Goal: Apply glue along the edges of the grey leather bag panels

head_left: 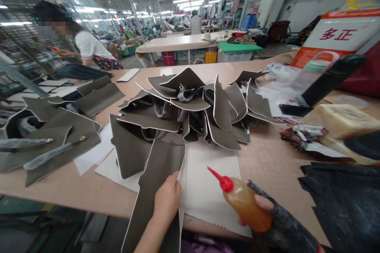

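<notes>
Grey leather is filling most of the view: the left hand (166,201) is pressing its fingers down flat on a long grey panel (157,189) with a pale edge, which is hanging over the near rim of the counter (267,162); its grip is lying open on the piece, not curled around it. Just right of that panel, the right hand (282,221), wearing a dark fingerless glove, is wrapping its grip closed around an amber glue bottle (245,205), whose red nozzle is pointing up and left, toward the panel. White paper (208,182) is lying beneath the bottle and beside the panel. Directly beyond the panel, a heap of folded grey pieces (190,110) is crowding the middle of the counter. Left of the panel, more grey flaps (53,142) are lying spread out. Far behind those, a person (89,45) in a white top is bending over. Right of the panel, black sheets (347,201) are covering the counter corner.
</notes>
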`<action>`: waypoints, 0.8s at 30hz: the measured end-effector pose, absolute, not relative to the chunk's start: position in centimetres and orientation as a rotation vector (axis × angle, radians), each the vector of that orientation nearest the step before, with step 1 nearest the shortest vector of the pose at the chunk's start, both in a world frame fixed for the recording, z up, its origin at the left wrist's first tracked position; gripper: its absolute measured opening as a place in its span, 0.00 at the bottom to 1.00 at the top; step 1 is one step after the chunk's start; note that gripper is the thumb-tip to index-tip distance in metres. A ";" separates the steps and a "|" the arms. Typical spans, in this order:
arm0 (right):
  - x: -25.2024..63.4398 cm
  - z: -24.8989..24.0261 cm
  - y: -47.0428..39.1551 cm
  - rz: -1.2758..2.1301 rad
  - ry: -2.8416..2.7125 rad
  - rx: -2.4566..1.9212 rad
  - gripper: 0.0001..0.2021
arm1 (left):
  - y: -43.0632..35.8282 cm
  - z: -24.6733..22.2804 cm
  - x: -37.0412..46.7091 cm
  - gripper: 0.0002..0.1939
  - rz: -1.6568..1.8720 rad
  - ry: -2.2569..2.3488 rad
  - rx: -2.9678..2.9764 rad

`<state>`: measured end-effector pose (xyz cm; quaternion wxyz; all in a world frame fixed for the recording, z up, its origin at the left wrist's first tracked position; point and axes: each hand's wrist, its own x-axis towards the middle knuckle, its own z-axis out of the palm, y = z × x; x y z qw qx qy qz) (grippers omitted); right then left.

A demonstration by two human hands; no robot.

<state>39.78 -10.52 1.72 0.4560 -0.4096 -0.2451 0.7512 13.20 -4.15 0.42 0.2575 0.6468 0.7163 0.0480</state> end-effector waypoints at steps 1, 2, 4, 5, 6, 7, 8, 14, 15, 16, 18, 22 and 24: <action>39.5 1.1 -10.4 1.821 -0.622 -1.058 0.21 | -4.1 0.4 13.2 0.22 0.141 1.938 1.745; 39.3 0.7 -10.2 1.765 -0.671 -1.110 0.20 | -4.1 0.3 13.1 0.21 0.151 1.942 1.733; 38.8 0.6 -9.3 1.556 -0.846 -1.235 0.19 | -4.1 0.0 13.1 0.21 0.165 1.963 1.708; 38.5 0.8 -8.7 1.411 -0.962 -1.306 0.19 | -4.1 -0.1 13.0 0.21 0.176 1.967 1.700; 38.4 1.0 -8.0 1.260 -1.075 -1.368 0.19 | -4.1 -0.1 13.0 0.21 0.189 1.967 1.695; 38.2 1.1 -7.4 1.123 -1.184 -1.421 0.19 | -4.0 -0.1 13.0 0.21 0.202 1.965 1.692; 38.1 1.3 -6.8 1.009 -1.289 -1.455 0.19 | -4.0 -0.1 13.1 0.20 0.209 1.961 1.690; 36.7 1.9 -4.8 0.626 -1.696 -1.466 0.16 | -3.3 0.1 13.1 0.18 0.210 1.967 1.659; 36.3 2.0 -4.6 0.592 -1.727 -1.462 0.16 | -3.3 0.1 13.1 0.18 0.215 1.965 1.651; 36.0 2.1 -4.4 0.571 -1.747 -1.454 0.16 | -3.3 0.1 13.0 0.18 0.219 1.962 1.641; 35.5 2.3 -3.9 0.548 -1.767 -1.427 0.15 | -3.2 -0.1 13.0 0.18 0.221 1.959 1.619; 35.0 2.6 -2.8 0.536 -1.787 -1.424 0.14 | -3.4 -0.4 12.9 0.19 0.236 1.948 1.592; 35.0 2.6 -2.4 0.533 -1.775 -1.446 0.14 | -3.4 -0.6 12.9 0.19 0.259 1.933 1.594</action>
